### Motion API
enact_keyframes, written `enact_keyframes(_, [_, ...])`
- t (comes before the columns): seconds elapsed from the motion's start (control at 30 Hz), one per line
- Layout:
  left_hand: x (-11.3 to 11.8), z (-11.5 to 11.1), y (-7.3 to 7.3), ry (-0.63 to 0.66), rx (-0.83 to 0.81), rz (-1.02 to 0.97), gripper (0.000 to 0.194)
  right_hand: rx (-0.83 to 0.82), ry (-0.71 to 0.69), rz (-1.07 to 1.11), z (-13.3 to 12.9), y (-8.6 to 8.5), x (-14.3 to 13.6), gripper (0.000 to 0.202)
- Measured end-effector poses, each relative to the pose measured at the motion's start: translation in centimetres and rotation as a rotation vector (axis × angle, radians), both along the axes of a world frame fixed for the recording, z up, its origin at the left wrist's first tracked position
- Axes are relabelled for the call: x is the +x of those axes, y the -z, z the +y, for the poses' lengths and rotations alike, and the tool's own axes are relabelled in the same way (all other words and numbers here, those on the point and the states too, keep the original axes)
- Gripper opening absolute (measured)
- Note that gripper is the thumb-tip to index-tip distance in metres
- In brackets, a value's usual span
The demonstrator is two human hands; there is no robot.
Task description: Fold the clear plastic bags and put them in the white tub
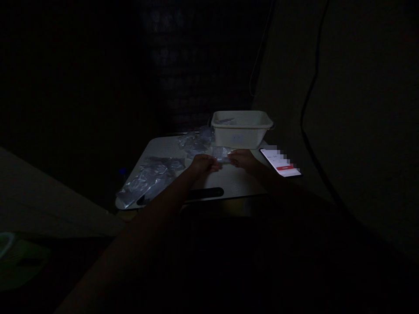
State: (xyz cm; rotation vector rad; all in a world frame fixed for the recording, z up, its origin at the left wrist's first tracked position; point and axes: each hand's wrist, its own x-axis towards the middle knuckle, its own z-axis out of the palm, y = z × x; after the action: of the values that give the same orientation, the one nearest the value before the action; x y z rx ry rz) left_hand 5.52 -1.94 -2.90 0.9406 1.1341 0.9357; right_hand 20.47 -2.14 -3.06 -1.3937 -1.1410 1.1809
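Observation:
Between my two hands is a small clear plastic bag [221, 152], held just above the white table [238, 181]. My left hand [203, 163] pinches its left edge, and my right hand [241, 158] grips its right edge. What the bag contains, if anything, is too dark to make out. Behind it stands a white plastic tub [240, 136] with a little clear plastic showing inside. Crumpled clear plastic bags [196, 141] lie just left of the tub, and another pile of bags [150, 176] covers the table's left side.
A phone [279, 162] with a lit screen lies at the table's right edge, close to my right forearm. The table has a dark handle slot [206, 192] near its front edge. A dark cable [306, 131] hangs along the right wall. The room is very dim.

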Motion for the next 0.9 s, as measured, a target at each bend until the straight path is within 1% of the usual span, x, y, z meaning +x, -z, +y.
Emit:
enact_keyframes(0.1, [0.06, -0.09, -0.07, 0.022, 0.067, 0.073, 0.019, 0.021, -0.006, 0.008, 0.13, 0.27, 0.02, 0.008])
enact_keyframes(0.53, [-0.31, -0.14, 0.03, 0.024, 0.064, 0.089, 0.017, 0.016, -0.011, -0.008, 0.09, 0.49, -0.29, 0.006])
enact_keyframes(0.67, [-0.42, 0.01, 0.19, 0.042, 0.076, 0.085, 0.015, 0.019, -0.021, -0.017, 0.02, 0.44, -0.36, 0.009])
enact_keyframes(0.9, [-0.52, 0.12, 0.26, 0.034, 0.076, 0.097, 0.017, -0.019, -0.057, 0.034, -0.17, 0.19, -0.27, 0.011])
